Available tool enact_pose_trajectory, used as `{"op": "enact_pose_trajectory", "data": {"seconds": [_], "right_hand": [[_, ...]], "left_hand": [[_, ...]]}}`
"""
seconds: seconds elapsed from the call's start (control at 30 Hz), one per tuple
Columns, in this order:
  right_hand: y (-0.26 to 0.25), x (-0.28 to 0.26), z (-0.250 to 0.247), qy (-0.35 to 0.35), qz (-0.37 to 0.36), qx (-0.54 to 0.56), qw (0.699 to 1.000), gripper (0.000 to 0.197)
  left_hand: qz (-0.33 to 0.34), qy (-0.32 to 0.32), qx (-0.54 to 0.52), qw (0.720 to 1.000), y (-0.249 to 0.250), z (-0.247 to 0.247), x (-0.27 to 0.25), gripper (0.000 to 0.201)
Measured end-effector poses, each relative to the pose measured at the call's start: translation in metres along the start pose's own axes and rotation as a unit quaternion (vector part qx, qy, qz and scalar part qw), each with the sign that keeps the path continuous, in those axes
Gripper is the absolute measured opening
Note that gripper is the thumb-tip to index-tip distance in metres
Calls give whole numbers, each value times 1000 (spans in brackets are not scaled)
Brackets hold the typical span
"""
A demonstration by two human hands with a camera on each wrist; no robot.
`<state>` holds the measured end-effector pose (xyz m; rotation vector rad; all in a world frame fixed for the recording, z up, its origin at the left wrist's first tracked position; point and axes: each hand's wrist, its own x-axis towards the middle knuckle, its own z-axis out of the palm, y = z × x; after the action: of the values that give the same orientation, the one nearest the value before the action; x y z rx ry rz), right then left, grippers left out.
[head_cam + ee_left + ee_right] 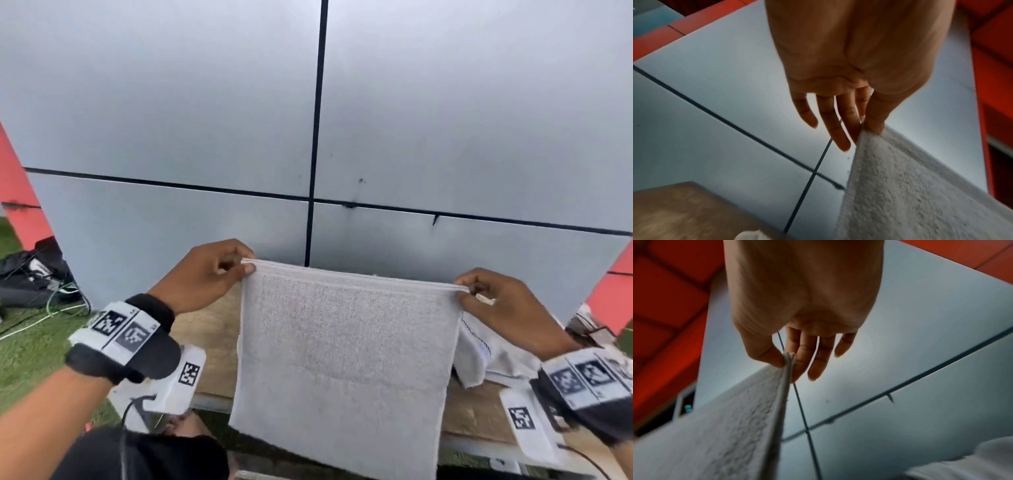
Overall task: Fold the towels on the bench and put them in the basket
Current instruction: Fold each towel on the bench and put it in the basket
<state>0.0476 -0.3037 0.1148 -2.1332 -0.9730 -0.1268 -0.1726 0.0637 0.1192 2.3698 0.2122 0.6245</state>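
A grey terry towel (342, 359) hangs doubled in the air above the wooden bench (209, 329), its top edge stretched level between both hands. My left hand (245, 265) pinches the top left corner between thumb and fingertips; the left wrist view shows that pinch on the towel (900, 186) by my left hand (863, 129). My right hand (462, 291) pinches the top right corner, seen close in the right wrist view where my right hand (789, 363) holds the layered towel (731, 426) edge. No basket shows in any view.
More white towels (486, 359) lie crumpled on the bench at the right. Paper marker tags (188, 373) sit on the bench's left and right ends. A grey panelled wall (445, 120) stands close behind. Bags and cables (30, 274) lie on grass at the left.
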Motion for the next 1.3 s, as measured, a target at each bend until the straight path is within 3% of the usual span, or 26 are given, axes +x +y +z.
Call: {"op": "enact_pose_trajectory", "data": {"seconds": [0.13, 0.3, 0.5, 0.7, 0.9, 0.97, 1.13, 1.3], "right_hand": [[31, 24, 32, -13, 21, -77, 997, 28], [44, 71, 52, 18, 53, -132, 990, 13], [56, 95, 50, 70, 28, -127, 989, 14], [86, 49, 73, 5, -46, -126, 991, 17], [107, -22, 106, -136, -88, -179, 970, 16], [113, -34, 117, -155, -108, -204, 960, 17], [115, -43, 134, -165, -132, -254, 944, 30], [118, -50, 139, -196, -109, -260, 939, 22]], "left_hand": [[-30, -30, 110, 993, -47, 32, 24, 17], [-71, 17, 85, 994, -60, 52, 72, 7], [-32, 56, 92, 994, -55, 52, 102, 7], [18, -12, 163, 986, -78, 73, 51, 20], [62, -124, 271, 952, -117, 101, -26, 21], [65, -130, 287, 947, -128, 109, -42, 12], [58, -121, 301, 944, -138, 119, -49, 23], [62, -131, 278, 950, -145, 125, -49, 24]]}}
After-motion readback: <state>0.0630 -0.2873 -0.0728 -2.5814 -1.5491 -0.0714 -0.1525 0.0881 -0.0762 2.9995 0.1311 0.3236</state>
